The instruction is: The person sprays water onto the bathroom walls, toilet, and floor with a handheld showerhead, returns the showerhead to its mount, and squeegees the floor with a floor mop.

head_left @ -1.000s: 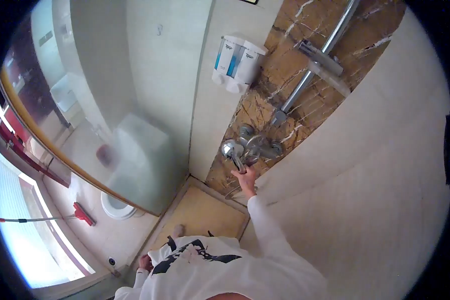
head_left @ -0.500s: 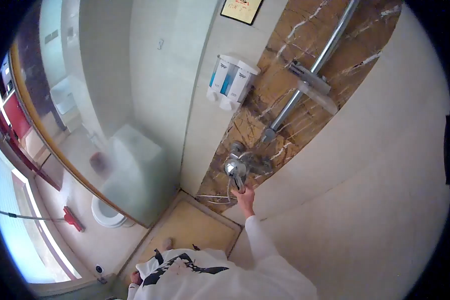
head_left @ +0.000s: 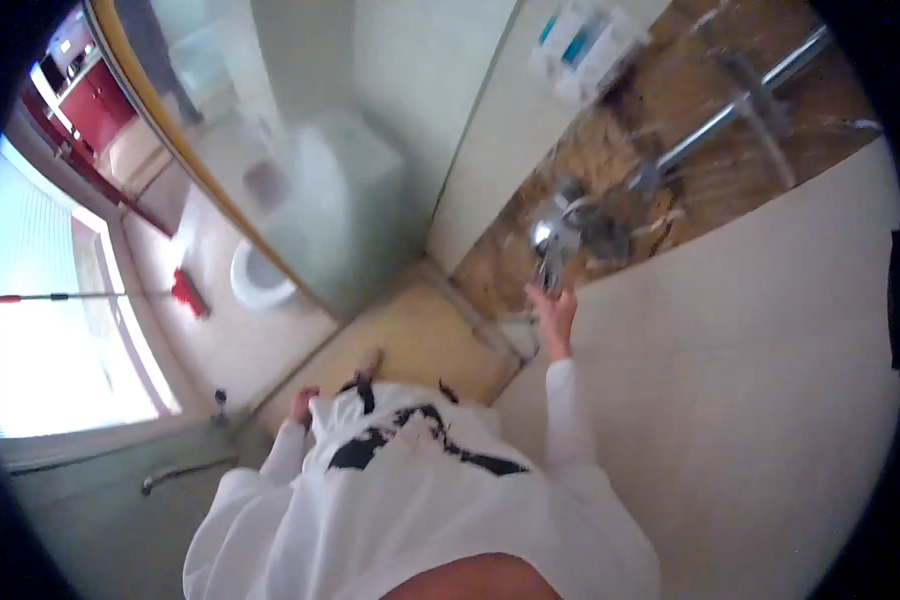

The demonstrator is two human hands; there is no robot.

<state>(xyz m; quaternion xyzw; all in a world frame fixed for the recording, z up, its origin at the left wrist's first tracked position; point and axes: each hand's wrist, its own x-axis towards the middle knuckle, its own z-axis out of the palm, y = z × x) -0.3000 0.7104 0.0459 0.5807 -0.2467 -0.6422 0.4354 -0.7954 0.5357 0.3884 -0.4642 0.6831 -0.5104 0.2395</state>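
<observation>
My right hand (head_left: 554, 306) reaches up to the wall and holds the lever (head_left: 550, 272) of a chrome shower mixer (head_left: 556, 234), its fingers closed at the lever's end. The mixer is mounted on brown marble tile. My left hand (head_left: 305, 404) hangs low beside the white shirt (head_left: 420, 470), close to its edge; the fingers are small and blurred, so whether they hold anything cannot be made out.
A soap dispenser (head_left: 588, 50) and a chrome rail (head_left: 740, 105) are on the wall. Beyond a curved glass screen stand a toilet (head_left: 260, 276) and a red-headed squeegee (head_left: 188, 294). A door handle (head_left: 190, 473) is at lower left.
The camera view has swung, shifting the mixer and dispenser up and right in the picture. My right hand stays on the lever. My left hand still hangs beside the shirt.
</observation>
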